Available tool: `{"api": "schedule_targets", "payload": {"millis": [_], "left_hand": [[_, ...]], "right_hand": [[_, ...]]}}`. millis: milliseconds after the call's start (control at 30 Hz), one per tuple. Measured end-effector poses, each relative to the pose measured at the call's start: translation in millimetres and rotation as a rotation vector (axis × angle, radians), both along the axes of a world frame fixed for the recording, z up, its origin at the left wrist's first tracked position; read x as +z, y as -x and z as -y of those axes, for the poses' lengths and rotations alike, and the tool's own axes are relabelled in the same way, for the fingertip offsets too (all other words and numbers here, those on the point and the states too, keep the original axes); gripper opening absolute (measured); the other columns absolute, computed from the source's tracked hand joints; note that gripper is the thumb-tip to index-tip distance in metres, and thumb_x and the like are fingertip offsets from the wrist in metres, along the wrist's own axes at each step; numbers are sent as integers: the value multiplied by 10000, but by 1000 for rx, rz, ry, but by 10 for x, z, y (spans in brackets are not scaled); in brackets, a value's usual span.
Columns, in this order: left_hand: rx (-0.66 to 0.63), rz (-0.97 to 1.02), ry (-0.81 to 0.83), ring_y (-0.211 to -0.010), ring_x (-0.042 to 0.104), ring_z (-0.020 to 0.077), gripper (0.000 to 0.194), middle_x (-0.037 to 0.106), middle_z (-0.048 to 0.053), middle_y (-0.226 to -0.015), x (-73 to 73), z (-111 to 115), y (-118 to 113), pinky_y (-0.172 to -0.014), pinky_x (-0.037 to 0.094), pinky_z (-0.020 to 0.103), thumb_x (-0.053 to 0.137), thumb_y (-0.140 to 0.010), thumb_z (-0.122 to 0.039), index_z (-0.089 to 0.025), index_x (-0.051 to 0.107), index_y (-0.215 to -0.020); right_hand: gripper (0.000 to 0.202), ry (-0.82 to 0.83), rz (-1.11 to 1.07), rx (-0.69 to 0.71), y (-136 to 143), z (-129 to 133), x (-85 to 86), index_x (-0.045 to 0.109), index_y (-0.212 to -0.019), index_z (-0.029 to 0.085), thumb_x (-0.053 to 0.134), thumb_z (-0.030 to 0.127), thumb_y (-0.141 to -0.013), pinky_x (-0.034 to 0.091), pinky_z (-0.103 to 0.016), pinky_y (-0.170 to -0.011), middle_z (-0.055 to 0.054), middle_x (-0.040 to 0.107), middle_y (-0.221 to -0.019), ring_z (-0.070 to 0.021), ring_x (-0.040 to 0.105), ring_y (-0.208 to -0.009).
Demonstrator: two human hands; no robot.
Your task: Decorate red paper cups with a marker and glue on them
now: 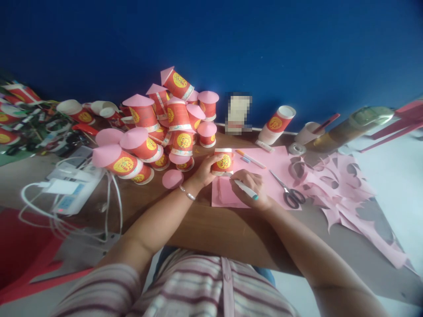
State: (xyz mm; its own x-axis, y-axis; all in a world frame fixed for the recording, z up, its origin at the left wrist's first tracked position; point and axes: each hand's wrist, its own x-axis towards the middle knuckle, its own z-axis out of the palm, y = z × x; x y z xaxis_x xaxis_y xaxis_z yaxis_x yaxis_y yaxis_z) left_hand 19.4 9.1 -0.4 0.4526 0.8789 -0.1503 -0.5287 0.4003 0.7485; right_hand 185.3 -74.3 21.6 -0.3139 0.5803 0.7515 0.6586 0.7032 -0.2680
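My left hand [205,171] is closed round the side of a red paper cup [223,162] with a yellow emblem. The cup is over the far left part of a pink paper sheet [276,185]. In my right hand [251,185] is a white marker [245,189] with a teal end, its other end near the cup's lower edge. Smaller pink paper pieces [225,193] lie on the sheet under my hands. Beyond my right hand rest an orange pen [253,159] and black-handled scissors [288,190].
Red cups with pink cone tops [180,116] are piled at back left, near a loose pink cone [172,179]. A white power strip [71,193] with cables lies left. Cut pink scraps [333,185], a tape roll [297,149] and a tilted bottle [350,127] are right.
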Motion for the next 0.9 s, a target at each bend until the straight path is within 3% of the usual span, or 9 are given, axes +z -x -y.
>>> {"api": "schedule_targets", "payload": {"millis": [533, 733, 900], "left_hand": [[-38, 30, 6, -1086, 714, 321, 331, 785, 124, -1034, 19, -12, 5, -923, 604, 436, 804, -733, -403, -161, 788, -959], [-83, -10, -5, -1056, 716, 326, 378, 785, 130, -1032, 71, 9, 20, -787, 624, 399, 768, -752, -425, -142, 795, -1001], [-51, 12, -1, -1030, 724, 329, 353, 783, 145, -1025, 40, 0, 20, -853, 613, 424, 789, -747, -404, -140, 794, -981]], "right_hand": [[82, -21, -20, -10, -19, 6, 36, 569, -984, 224, 574, 147, -958, 510, -230, -612, 7, 709, -778, -118, 669, -636], [119, -30, -4, -38, -22, -4, 74, 574, -968, 225, 568, 112, -935, 504, -226, -605, 14, 704, -767, -114, 658, -617], [137, -35, -13, -30, -15, -12, 76, 575, -966, 231, 570, 100, -927, 508, -228, -597, 13, 706, -769, -120, 663, -619]]}}
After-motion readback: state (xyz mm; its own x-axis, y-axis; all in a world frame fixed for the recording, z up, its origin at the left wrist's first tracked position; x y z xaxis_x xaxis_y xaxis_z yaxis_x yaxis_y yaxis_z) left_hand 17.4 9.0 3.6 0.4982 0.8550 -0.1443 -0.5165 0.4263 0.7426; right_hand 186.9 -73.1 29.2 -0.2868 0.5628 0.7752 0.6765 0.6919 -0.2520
